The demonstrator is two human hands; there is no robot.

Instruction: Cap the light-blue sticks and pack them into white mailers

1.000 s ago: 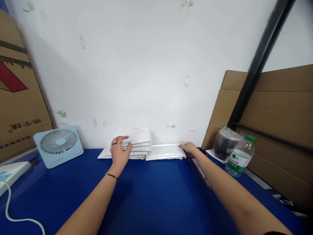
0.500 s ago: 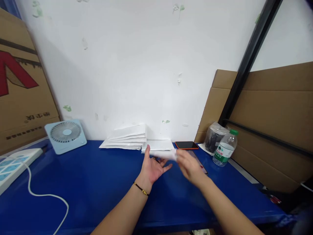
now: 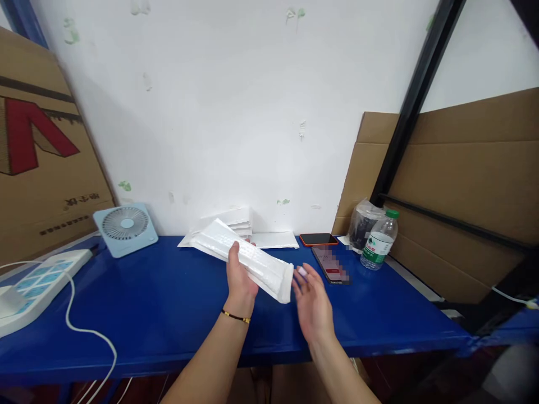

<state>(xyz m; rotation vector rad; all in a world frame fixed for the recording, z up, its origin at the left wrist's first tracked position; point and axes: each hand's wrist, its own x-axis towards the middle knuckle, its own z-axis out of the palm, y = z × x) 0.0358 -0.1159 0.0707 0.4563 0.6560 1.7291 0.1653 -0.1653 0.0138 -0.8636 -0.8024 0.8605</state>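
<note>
My left hand (image 3: pixel 241 280) is closed round the middle of a white padded envelope (image 3: pixel 252 259), thumb on top. The envelope slants above the table, its far left end higher and its folded-looking right end lower. My right hand (image 3: pixel 312 303) is just off that right end, fingers loosely bent and apart, with nothing seen in it. Behind the held envelope is a stack of white envelopes (image 3: pixel 236 217) against the wall, partly hidden by it. Another flat white envelope (image 3: pixel 275 240) lies to the stack's right.
On the blue table (image 3: pixel 160 314) are a light blue fan (image 3: pixel 126 230) and a power strip (image 3: pixel 46 280) with a white cable at left. At right are an orange-edged phone (image 3: pixel 319 239), a second phone (image 3: pixel 330 265), a bagged dark cup (image 3: pixel 362 224) and a water bottle (image 3: pixel 379 241).
The white envelope, blurred in my right hand before, is now in my left hand. My left hand has closed on it; my right hand has let go and moved lower. The view has shifted slightly.
</note>
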